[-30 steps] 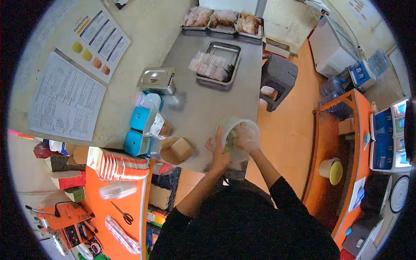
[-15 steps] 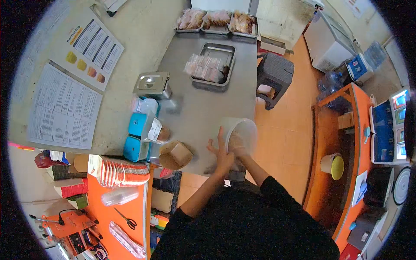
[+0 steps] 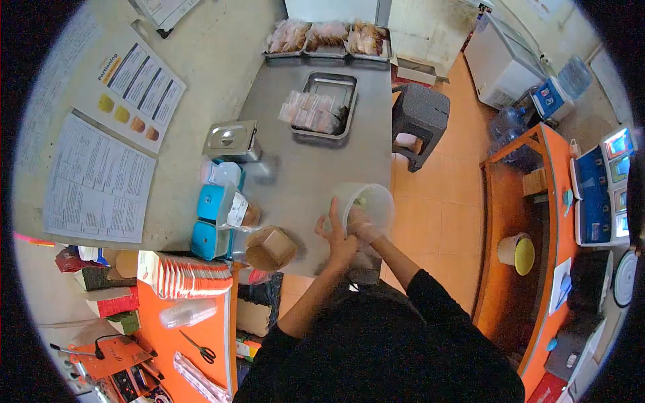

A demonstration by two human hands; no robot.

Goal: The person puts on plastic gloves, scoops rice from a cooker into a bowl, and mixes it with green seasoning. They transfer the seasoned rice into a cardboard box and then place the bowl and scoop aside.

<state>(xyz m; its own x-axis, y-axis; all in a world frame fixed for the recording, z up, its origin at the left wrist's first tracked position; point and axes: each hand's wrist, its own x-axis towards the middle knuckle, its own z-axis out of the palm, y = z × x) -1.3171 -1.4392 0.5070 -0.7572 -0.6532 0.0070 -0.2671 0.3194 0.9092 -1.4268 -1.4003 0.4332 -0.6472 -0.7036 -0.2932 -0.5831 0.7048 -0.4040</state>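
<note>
A clear plastic tub is tilted at the near right edge of the steel table, its opening facing right. My left hand is against the tub's left side, fingers apart. My right hand reaches inside the tub, near something pale green; its fingers are partly hidden and blurred, and a thin clear covering seems to be on it. To the left of my hands stands a brown paper bowl with a square brown piece in it.
Teal-lidded containers and a lidded steel container line the left side. Farther back are a tray with wrapped packs and several filled trays. A dark stool stands right of the table.
My right hand has shifted slightly inside the tub, and the pale green contents show more. My left hand stays at the tub's side. The whole view has shifted a little.
</note>
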